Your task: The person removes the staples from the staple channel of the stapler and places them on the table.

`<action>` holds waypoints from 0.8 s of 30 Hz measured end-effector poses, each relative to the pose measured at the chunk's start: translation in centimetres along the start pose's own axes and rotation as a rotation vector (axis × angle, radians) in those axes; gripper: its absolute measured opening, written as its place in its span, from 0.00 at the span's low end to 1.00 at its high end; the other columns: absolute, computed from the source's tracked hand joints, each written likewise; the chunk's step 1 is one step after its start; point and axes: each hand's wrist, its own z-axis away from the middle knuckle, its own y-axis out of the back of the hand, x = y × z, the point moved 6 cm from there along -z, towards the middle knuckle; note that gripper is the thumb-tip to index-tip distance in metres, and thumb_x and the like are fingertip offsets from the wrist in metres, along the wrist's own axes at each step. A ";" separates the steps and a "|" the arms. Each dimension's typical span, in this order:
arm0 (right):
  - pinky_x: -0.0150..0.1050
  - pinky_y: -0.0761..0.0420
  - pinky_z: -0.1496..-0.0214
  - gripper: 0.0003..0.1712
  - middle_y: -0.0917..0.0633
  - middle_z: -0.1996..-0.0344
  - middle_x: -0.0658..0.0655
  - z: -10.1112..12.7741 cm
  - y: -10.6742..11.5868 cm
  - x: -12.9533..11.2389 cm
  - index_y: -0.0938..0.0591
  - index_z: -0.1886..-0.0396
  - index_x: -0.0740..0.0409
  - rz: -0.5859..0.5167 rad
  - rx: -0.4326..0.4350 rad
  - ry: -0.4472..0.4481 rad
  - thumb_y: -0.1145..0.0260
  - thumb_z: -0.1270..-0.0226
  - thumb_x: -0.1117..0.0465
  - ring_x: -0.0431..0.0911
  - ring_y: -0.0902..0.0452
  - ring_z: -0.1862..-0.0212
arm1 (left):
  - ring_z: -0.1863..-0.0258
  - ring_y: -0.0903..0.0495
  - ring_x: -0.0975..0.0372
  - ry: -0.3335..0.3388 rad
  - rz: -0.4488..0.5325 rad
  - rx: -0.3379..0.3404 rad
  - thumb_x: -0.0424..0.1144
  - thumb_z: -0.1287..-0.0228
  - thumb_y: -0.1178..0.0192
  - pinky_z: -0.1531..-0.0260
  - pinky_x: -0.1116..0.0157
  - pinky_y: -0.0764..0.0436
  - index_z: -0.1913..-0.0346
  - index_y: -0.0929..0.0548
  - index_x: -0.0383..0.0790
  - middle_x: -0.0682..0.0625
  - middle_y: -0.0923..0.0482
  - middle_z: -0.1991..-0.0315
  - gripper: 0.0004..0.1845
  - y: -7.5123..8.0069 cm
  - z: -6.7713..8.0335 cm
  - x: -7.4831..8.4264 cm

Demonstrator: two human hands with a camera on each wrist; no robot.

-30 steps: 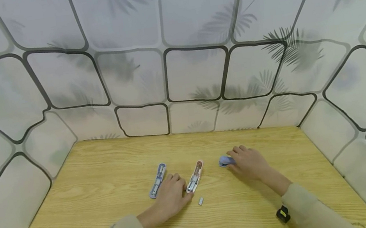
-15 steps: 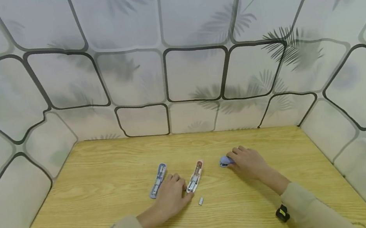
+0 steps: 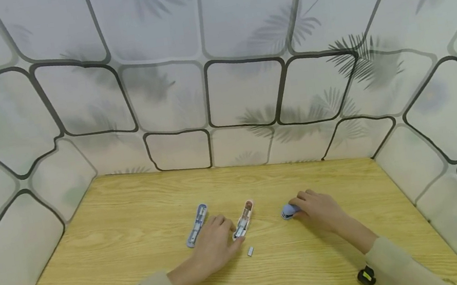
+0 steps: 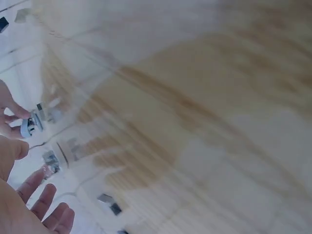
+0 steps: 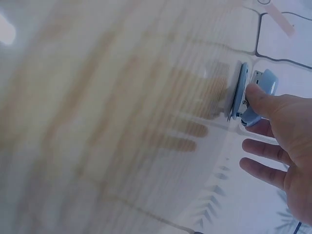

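A person's right hand [image 3: 319, 208] pinches a small blue stapler [image 3: 289, 211] right of centre on the wooden table [image 3: 113, 228]. The left hand [image 3: 214, 240], fingers relaxed, touches an opened pink stapler [image 3: 243, 220]; a staple strip [image 3: 250, 251] lies just nearer. Judged mid-pickup, the next move calls for a firm grip.

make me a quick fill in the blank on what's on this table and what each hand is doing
1. The right hand pinches a small ______-coloured stapler.
2. The left hand touches the near end of the opened ______ stapler.
3. An opened blue stapler lies to the ______ of the left hand.
4. Everything sits on a ______ table.

Missing words: blue; pink; left; wooden
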 end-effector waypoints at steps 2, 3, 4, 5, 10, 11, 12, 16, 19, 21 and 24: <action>0.32 0.24 0.71 0.19 0.15 0.64 0.48 0.3 0.1 -0.1 0.13 0.50 0.49 -0.015 0.005 0.019 0.21 0.39 0.52 0.44 0.21 0.64 | 0.59 0.20 0.60 -0.025 -0.007 0.013 0.49 0.37 0.25 0.53 0.60 0.17 0.59 0.14 0.41 0.51 0.16 0.61 0.15 0.2 -0.2 0.6; 0.32 0.23 0.70 0.19 0.15 0.63 0.48 0.4 0.2 -0.2 0.13 0.50 0.49 -0.025 0.004 0.028 0.21 0.39 0.52 0.44 0.21 0.64 | 0.58 0.20 0.60 -0.038 -0.003 0.017 0.48 0.37 0.25 0.52 0.60 0.17 0.59 0.14 0.41 0.51 0.16 0.61 0.14 0.3 -0.2 0.9; 0.33 0.22 0.69 0.19 0.14 0.63 0.48 0.5 0.2 -0.2 0.13 0.50 0.49 -0.032 0.003 0.041 0.21 0.39 0.53 0.44 0.21 0.63 | 0.58 0.20 0.59 -0.049 -0.002 0.016 0.48 0.36 0.26 0.52 0.60 0.17 0.59 0.14 0.42 0.51 0.16 0.60 0.14 0.4 -0.3 1.2; 0.34 0.21 0.68 0.18 0.14 0.62 0.48 0.6 0.3 -0.4 0.13 0.49 0.49 -0.042 0.000 0.052 0.21 0.38 0.53 0.44 0.20 0.63 | 0.57 0.19 0.59 -0.062 0.003 0.015 0.48 0.36 0.26 0.51 0.59 0.17 0.59 0.14 0.42 0.51 0.16 0.59 0.14 0.3 -0.3 1.5; 0.37 0.16 0.63 0.18 0.12 0.61 0.49 1.2 0.6 -1.1 0.12 0.50 0.49 -0.040 0.006 0.097 0.21 0.40 0.54 0.45 0.17 0.61 | 0.52 0.18 0.60 -0.118 -0.027 -0.018 0.51 0.32 0.29 0.47 0.60 0.16 0.56 0.13 0.45 0.52 0.14 0.54 0.14 -0.2 -0.6 3.4; 0.36 0.16 0.63 0.19 0.12 0.61 0.48 1.3 0.7 -1.2 0.12 0.51 0.48 -0.036 0.011 0.102 0.20 0.41 0.54 0.44 0.17 0.61 | 0.51 0.18 0.60 -0.127 -0.031 -0.022 0.52 0.32 0.30 0.47 0.61 0.16 0.55 0.13 0.45 0.52 0.14 0.54 0.14 -0.4 -0.7 3.8; 0.36 0.15 0.63 0.19 0.12 0.61 0.48 1.4 0.7 -1.4 0.12 0.51 0.48 -0.030 0.019 0.108 0.20 0.42 0.54 0.43 0.16 0.61 | 0.51 0.18 0.60 -0.131 -0.033 -0.030 0.53 0.31 0.30 0.46 0.61 0.16 0.55 0.13 0.46 0.52 0.14 0.53 0.14 -0.5 -0.7 4.2; 0.34 0.15 0.64 0.19 0.12 0.62 0.47 1.7 1.0 -2.1 0.12 0.53 0.47 -0.037 0.049 0.134 0.19 0.45 0.54 0.42 0.16 0.62 | 0.51 0.18 0.61 -0.118 0.018 -0.067 0.53 0.31 0.30 0.44 0.61 0.17 0.56 0.12 0.46 0.53 0.14 0.53 0.14 -1.0 -0.9 5.4; 0.33 0.15 0.63 0.20 0.12 0.62 0.47 1.7 1.2 -2.7 0.12 0.53 0.48 -0.061 0.064 0.160 0.18 0.47 0.54 0.42 0.16 0.62 | 0.50 0.18 0.62 -0.104 0.066 -0.106 0.53 0.31 0.30 0.43 0.62 0.16 0.57 0.11 0.46 0.53 0.13 0.53 0.14 -1.6 -0.9 6.3; 0.33 0.14 0.63 0.20 0.12 0.62 0.47 1.7 1.3 -3.0 0.12 0.53 0.48 -0.076 0.066 0.172 0.18 0.47 0.55 0.41 0.15 0.62 | 0.51 0.17 0.62 -0.105 0.094 -0.124 0.53 0.31 0.31 0.46 0.64 0.16 0.57 0.10 0.46 0.53 0.12 0.54 0.14 -2.0 -1.0 6.9; 0.33 0.14 0.62 0.19 0.12 0.62 0.46 1.7 1.3 -3.3 0.12 0.53 0.48 -0.079 0.053 0.174 0.18 0.46 0.56 0.41 0.15 0.61 | 0.53 0.18 0.63 -0.118 0.090 -0.134 0.53 0.31 0.30 0.48 0.66 0.17 0.58 0.10 0.46 0.54 0.12 0.57 0.14 -2.5 -1.2 7.6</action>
